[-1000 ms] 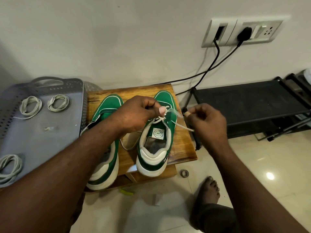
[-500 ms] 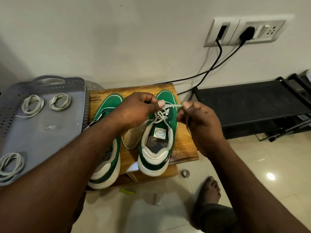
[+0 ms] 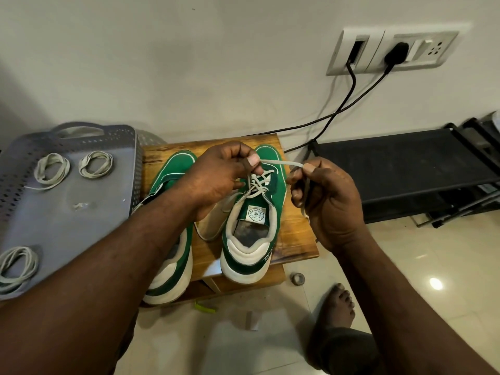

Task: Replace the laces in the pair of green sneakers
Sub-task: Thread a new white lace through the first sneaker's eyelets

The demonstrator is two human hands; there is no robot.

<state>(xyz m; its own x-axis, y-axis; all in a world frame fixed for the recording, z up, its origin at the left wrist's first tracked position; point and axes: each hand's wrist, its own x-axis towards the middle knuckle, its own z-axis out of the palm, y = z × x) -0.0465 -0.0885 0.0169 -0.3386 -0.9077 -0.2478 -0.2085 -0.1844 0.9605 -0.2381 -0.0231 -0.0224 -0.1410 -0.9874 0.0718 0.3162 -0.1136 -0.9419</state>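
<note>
Two green sneakers stand side by side on a small wooden stool [image 3: 295,234]. The right sneaker [image 3: 255,228] has a pale lace [image 3: 276,162] crossed through its upper eyelets. My left hand [image 3: 224,175] pinches one part of that lace above the tongue. To the right of the shoe, my right hand [image 3: 324,193] pinches the lace's other end and the strand runs taut between both hands. A loose tail hangs down through my right fingers. My left forearm covers much of the left sneaker [image 3: 173,255].
A grey perforated tray [image 3: 67,217] on the left holds three coiled laces [image 3: 51,170]. A black low rack [image 3: 400,169] stands to the right. Two black cables [image 3: 349,104] run from a wall socket. My bare foot [image 3: 336,304] and small scraps lie on the tiled floor.
My right hand moved in toward the shoe, then slightly right again, drawing the lace taut level between both hands. My left hand kept its pinch above the tongue.
</note>
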